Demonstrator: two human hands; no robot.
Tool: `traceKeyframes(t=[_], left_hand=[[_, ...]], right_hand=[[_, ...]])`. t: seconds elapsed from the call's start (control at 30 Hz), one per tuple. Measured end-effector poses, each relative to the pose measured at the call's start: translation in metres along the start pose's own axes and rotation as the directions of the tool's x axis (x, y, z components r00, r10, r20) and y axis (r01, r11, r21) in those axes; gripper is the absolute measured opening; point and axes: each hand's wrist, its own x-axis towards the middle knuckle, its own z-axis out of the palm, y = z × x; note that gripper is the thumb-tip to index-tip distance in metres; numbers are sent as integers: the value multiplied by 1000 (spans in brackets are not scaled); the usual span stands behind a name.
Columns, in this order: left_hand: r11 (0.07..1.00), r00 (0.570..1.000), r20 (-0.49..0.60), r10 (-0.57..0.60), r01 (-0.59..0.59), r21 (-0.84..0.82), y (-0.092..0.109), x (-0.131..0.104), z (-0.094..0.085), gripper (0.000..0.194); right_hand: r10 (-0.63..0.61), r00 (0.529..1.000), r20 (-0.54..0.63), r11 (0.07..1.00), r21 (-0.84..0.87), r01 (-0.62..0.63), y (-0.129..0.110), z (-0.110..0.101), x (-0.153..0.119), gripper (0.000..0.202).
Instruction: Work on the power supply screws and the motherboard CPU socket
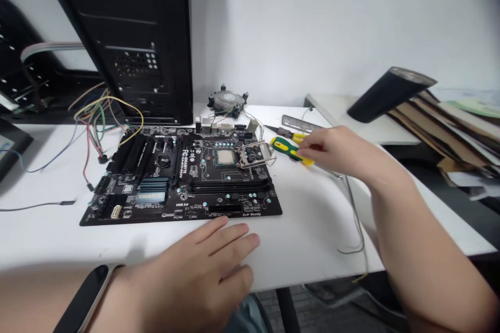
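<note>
Nearest me, left hand (203,270) lies flat on the worktop (312,229), its grip spread apart, just below the motherboard (183,177). I have my right hand (339,151) with grip clamped on the screwdriver (287,148), just right of the board's open socket latch (253,153).

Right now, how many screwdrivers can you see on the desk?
2. One green-and-yellow screwdriver lies right of the motherboard, its handle under the right hand. A second screwdriver lies just behind it, mostly covered. Others may be hidden behind the hand.
</note>
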Motion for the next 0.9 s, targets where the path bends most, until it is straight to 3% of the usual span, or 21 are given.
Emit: traceKeyframes(t=[0.2,0.33,0.47,0.7,0.9], left_hand=[[1000,1000,14,-15,15,-9,-1,0,-1,15],[998,999,34,-25,27,-60,-2,-1,-1,15],[996,998,54,-38,42,-74,-2,-1,-1,15],[992,994,94,-62,72,-108,-2,0,0,15],[991,993,99,-64,75,-115,-3,-1,0,16]], right_hand=[[38,996,87,993,-111,-28,-13,-4,0,16],[111,982,154,990,-109,-95,-14,0,6,34],[104,990,97,994,-36,-101,-6,6,9,40],[12,998,-68,998,-67,-17,8,9,10,31],[-23,996,-83,998,-64,18,7,7,9,30]])
